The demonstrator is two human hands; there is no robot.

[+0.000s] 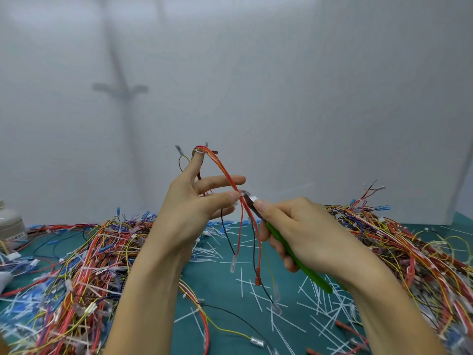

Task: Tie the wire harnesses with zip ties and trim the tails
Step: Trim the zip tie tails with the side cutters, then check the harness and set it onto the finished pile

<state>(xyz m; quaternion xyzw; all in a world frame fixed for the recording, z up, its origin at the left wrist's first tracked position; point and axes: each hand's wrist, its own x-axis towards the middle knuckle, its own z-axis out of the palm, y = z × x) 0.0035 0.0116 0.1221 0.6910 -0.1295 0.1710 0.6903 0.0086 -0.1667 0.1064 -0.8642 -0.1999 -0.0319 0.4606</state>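
My left hand (199,201) holds up a wire harness (225,172) of red, orange and black wires, looped over the raised index finger and pinched between thumb and fingers at the zip tie (241,195). Loose wire ends with terminals hang down below it. My right hand (297,231) grips green-handled cutters (294,254), whose metal jaws touch the harness right at the zip tie, beside my left thumb tip.
Big tangled piles of coloured harnesses lie on the green mat (230,303) at left (84,265) and right (409,252). Several cut white zip-tie tails (314,303) litter the mat between them. A white container (10,226) stands at the far left. A white wall is behind.
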